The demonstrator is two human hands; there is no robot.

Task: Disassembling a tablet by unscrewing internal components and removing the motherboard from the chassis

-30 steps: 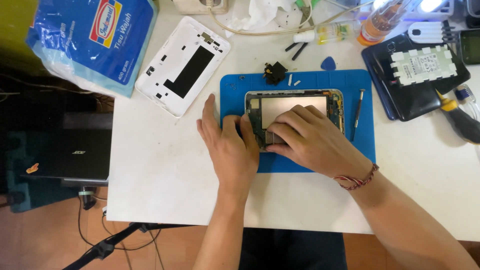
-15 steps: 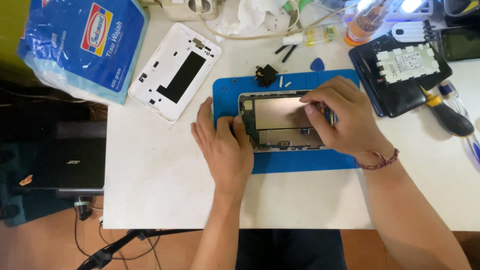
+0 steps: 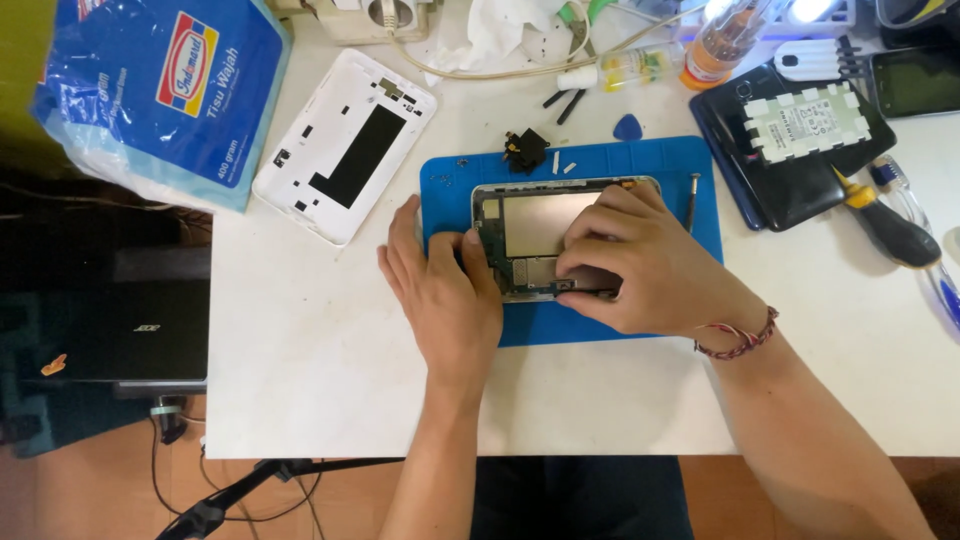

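White back cover lies toward the table's rear left corner; on the blue mat my left hand presses flat, open, steadying the opened tablet. My right hand has dropped from the tablet's top edge to its lower edge, fingers curled over a part I cannot make out.

One head-worn camera looks steeply down, fairly close, onto the white table from its near edge.
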